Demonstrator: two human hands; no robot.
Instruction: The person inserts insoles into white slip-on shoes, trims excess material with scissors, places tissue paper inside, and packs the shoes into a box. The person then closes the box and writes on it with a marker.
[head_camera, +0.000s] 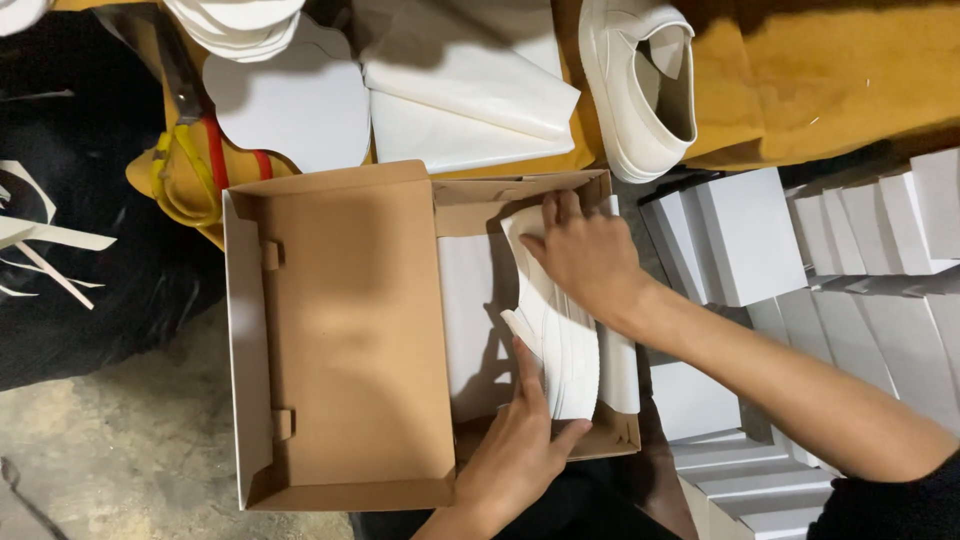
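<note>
An open brown cardboard shoe box (350, 330) lies in front of me, its lid flap spread to the left. Inside the right half, on white tissue paper (470, 300), a white shoe (565, 340) lies on its side. My right hand (585, 255) presses on the upper end of the shoe. My left hand (520, 440) holds the shoe's lower end, fingers against its sole. A second white shoe (645, 80) rests above the box on a mustard-yellow cloth (820, 80).
Sheets of white tissue paper (460, 90) and white cut-out shapes (290, 100) lie above the box. Several white closed boxes (850, 240) are stacked at the right. Red and yellow handles (190, 165) sit at the upper left, beside a black bag (80, 230). Bare concrete floor (120, 450) shows lower left.
</note>
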